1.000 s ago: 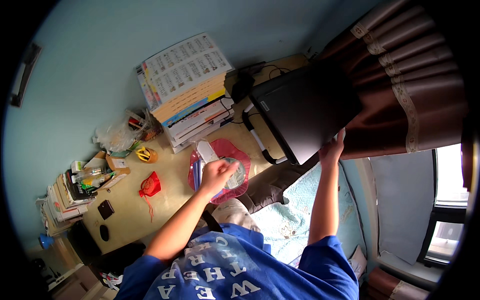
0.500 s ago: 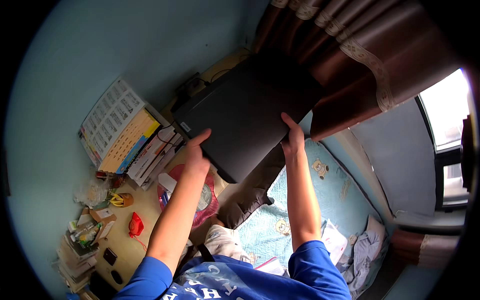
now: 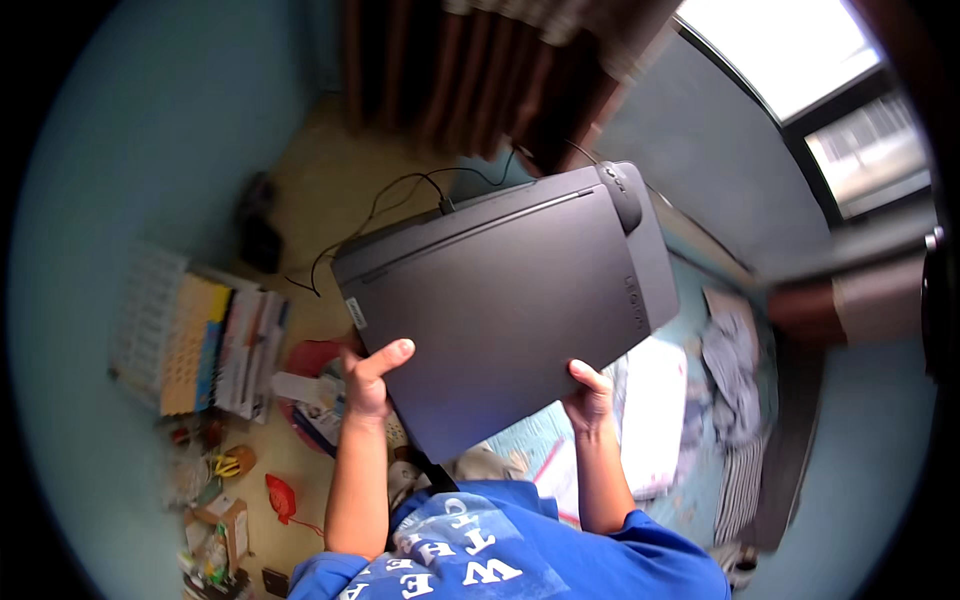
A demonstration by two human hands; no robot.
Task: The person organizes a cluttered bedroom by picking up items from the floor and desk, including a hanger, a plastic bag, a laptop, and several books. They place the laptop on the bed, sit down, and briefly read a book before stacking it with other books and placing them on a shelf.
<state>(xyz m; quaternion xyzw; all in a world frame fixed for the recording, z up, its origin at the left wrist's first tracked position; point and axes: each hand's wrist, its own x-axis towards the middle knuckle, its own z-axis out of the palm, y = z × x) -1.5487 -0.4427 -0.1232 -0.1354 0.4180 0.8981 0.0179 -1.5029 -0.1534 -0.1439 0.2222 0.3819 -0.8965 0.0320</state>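
I hold up a closed dark grey laptop (image 3: 490, 310) with both hands, lid upward and tilted. My left hand (image 3: 370, 380) grips its near left edge, the thumb on the lid and the fingers hidden below. On the near right edge, my right hand (image 3: 588, 398) has its thumb over the rim, fingers likewise underneath. A dark computer mouse (image 3: 620, 198) lies at the far right end, on or beside a dark flat piece (image 3: 658, 265) sticking out from the laptop. Black cables (image 3: 430, 180) run from the laptop's back edge.
The desk (image 3: 320, 150) is on the left, bearing a row of books (image 3: 235, 345), a red pouch (image 3: 281, 497) and a small cardboard box (image 3: 225, 525). A brown curtain (image 3: 450, 80) hangs beyond. To the right are a bed with blue bedding (image 3: 525, 432), crumpled grey clothing (image 3: 735, 370) and a window (image 3: 780, 50).
My view has turned right. The laptop has come nearer to me, away from the curtain, and its lid now faces me more fully. Both hands have kept their hold.
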